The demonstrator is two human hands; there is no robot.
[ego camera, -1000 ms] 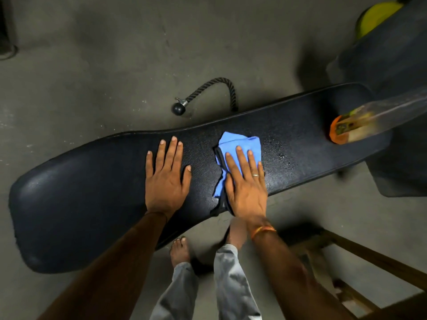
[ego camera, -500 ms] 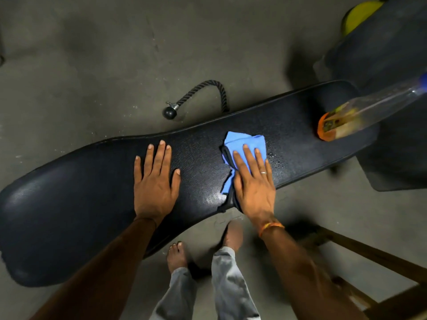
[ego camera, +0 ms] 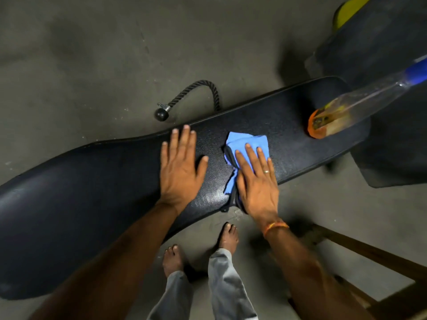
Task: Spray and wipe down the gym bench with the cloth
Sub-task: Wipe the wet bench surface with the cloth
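A long black padded gym bench (ego camera: 92, 192) runs from lower left to upper right. A crumpled blue cloth (ego camera: 248, 144) lies on its middle. My right hand (ego camera: 256, 181) presses flat on the cloth, fingers spread, covering its near part. My left hand (ego camera: 180, 167) rests flat on the bare pad just left of the cloth, holding nothing. A clear spray bottle (ego camera: 342, 114) with an orange base and blue top stands on the bench's right end.
A black rope handle with a ball end (ego camera: 187, 95) lies on the concrete floor behind the bench. A dark mat and a yellow object (ego camera: 346, 12) sit at upper right. A wooden frame (ego camera: 369, 252) stands at lower right. My bare feet (ego camera: 227, 236) are below the bench edge.
My right hand has slid the cloth along the pad, and the water droplets beside it are gone. My left hand stays flat beside it. The camera view has shifted.
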